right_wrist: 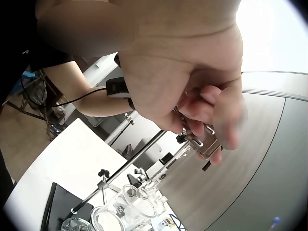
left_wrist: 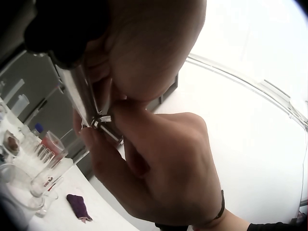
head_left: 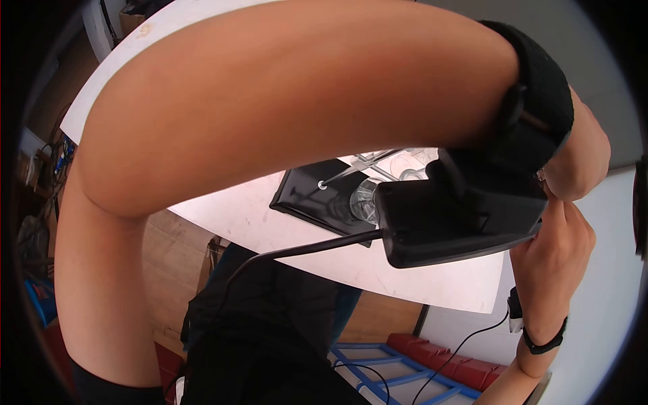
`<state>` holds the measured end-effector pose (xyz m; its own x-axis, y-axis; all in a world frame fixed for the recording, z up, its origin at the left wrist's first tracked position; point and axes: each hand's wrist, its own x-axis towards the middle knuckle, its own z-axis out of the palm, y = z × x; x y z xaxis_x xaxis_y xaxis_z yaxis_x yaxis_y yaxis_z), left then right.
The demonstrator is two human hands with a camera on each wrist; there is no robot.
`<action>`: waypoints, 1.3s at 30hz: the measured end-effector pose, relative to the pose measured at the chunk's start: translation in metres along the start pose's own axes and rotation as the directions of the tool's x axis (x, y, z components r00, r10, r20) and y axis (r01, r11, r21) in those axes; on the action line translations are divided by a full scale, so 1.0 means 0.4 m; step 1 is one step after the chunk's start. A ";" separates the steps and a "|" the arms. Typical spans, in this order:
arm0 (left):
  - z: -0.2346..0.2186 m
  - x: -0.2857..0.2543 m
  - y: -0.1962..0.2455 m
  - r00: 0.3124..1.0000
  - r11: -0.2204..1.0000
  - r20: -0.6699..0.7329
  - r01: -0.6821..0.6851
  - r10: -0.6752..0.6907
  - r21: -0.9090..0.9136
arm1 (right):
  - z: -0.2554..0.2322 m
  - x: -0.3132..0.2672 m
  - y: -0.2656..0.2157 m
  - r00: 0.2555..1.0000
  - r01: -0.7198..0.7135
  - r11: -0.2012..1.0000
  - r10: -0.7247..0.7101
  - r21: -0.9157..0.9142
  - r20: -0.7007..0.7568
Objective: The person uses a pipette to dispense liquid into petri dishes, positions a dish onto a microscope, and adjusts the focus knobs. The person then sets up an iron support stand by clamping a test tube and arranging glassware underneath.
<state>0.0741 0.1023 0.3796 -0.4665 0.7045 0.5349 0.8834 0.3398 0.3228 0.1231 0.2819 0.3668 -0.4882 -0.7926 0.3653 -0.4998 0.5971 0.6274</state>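
Observation:
In the head view my left arm arches across the frame, and my left hand (head_left: 582, 158) is at the far right, partly behind the black wrist camera. Just below it is my right hand (head_left: 559, 253), close against the left. Between the two hands sits a shiny metal clamp (left_wrist: 109, 131), mostly covered by fingers. My right hand (left_wrist: 161, 154) pinches it with thumb and fingers, while my left hand (left_wrist: 154, 53) curls round its upper part from above. In the right wrist view the clamp's metal end (right_wrist: 206, 147) shows among the fingertips. A metal stand rod (right_wrist: 132, 163) slants up toward the hands.
The stand's black base (head_left: 304, 202) lies on the white table (head_left: 229, 202) with glass vessels (right_wrist: 108, 219) beside it. Farther along are a cup with reddish contents (left_wrist: 52, 142) and a dark purple cloth (left_wrist: 78, 207). A cable (head_left: 304, 248) trails from the wrist camera.

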 end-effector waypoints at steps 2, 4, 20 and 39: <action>0.006 0.008 -0.002 1.000 0.999 0.006 -0.003 0.003 0.036 | -0.020 0.002 -0.004 0.996 -0.020 1.000 0.022 -0.019 0.084; 0.013 0.017 -0.005 1.000 0.997 0.013 -0.007 0.007 0.071 | -0.032 0.003 -0.015 0.985 -0.040 0.998 0.046 -0.039 0.168; 0.032 0.069 -0.013 0.999 0.996 -0.019 0.032 -0.031 0.083 | 0.000 -0.020 0.031 0.999 -0.025 0.997 0.021 0.071 0.046; 0.052 0.079 -0.002 0.992 0.968 -0.117 -0.083 0.056 -0.237 | 0.055 -0.073 0.174 0.867 -0.361 0.221 0.436 0.906 0.239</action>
<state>0.0596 0.1375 0.3801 -0.4184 0.6445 0.6400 0.8828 0.1228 0.4535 0.0868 0.3494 0.3845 -0.8125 -0.3973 0.4266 -0.5826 0.5297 -0.6164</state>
